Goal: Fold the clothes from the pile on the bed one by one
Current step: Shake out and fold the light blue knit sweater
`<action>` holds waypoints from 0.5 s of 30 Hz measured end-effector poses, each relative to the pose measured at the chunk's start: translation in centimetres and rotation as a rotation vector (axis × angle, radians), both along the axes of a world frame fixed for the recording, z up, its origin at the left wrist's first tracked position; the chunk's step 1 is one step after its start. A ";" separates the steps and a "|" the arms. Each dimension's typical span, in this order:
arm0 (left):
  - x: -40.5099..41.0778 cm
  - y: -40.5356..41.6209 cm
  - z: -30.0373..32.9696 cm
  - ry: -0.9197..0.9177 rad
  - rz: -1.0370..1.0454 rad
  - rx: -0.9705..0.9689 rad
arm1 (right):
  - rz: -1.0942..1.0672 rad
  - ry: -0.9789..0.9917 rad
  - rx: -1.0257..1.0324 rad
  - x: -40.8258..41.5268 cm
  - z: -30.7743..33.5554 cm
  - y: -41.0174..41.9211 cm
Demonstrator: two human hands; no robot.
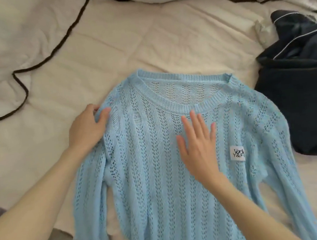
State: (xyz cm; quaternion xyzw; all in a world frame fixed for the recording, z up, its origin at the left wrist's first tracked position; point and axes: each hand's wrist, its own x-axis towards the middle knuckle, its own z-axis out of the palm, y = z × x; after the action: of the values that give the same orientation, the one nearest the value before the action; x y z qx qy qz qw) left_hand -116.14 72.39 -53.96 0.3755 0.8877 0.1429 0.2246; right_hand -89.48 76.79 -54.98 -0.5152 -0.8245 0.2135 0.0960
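A white duvet edged with dark piping (9,47) lies rumpled at the left of the cream quilted bed (126,45). The left hand (87,125) pinches the left shoulder of a light blue open-knit sweater (151,169), thumb on top and fingers curled round the edge. The sweater lies flat, front up, neckline away from the person. The right hand (199,146) rests on its chest, fingers straight and spread, just left of a small white label (237,152). A dark navy clothes pile (303,89) sits just beside the right sleeve.
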 end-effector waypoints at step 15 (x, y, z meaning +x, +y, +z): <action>-8.6 -8.1 4.1 -0.034 0.172 0.124 | 0.125 -0.328 -0.166 0.4 -2.2 -10.5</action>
State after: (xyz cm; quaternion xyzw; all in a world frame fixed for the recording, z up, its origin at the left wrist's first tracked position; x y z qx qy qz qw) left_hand -124.74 64.30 -49.87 0.3088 0.9022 0.2227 0.2028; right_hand -89.09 66.31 -57.18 -0.4971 -0.8391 0.1992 -0.0959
